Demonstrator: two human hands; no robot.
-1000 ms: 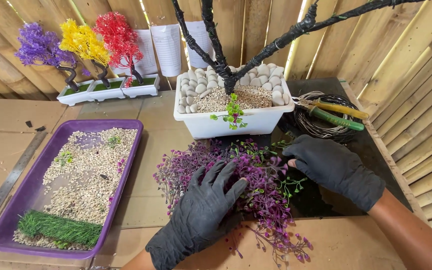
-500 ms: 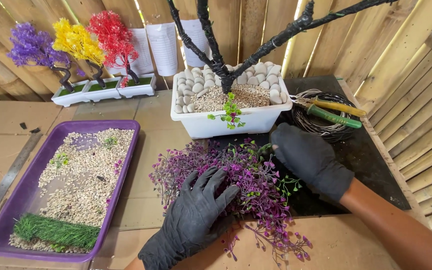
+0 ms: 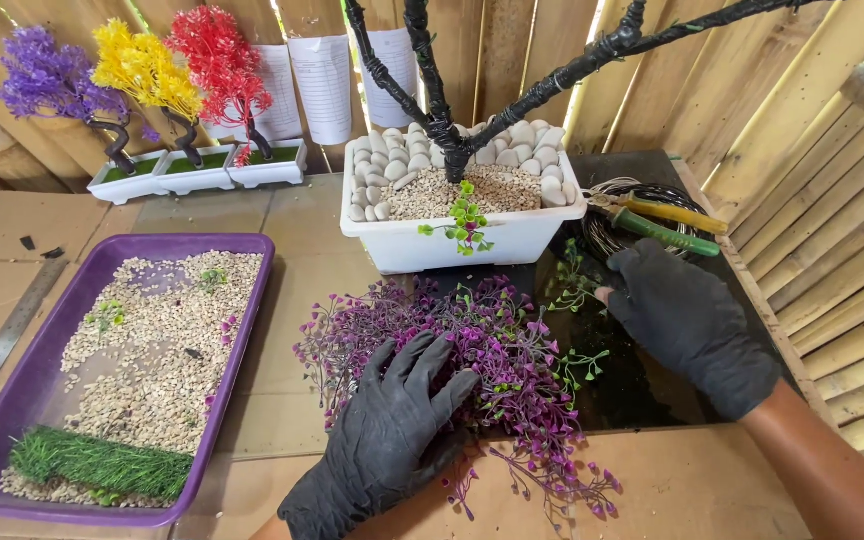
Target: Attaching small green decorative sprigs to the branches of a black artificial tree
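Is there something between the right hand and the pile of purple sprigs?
Nothing visible. The right hand lies beside the purple sprigs, fingertips at green stems on their edge. The left hand already rests on them.

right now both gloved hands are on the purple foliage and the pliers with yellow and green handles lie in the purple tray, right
Not quite. The head view shows the pliers lying on the coil of wire right of the white planter, not in the purple tray. The left hand does rest on the purple foliage, with the right hand at its edge.

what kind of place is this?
Likely a small craft workshop for artificial bonsai: finished coloured mini trees by a bamboo wall, a purple tray of gravel, pliers on wire.
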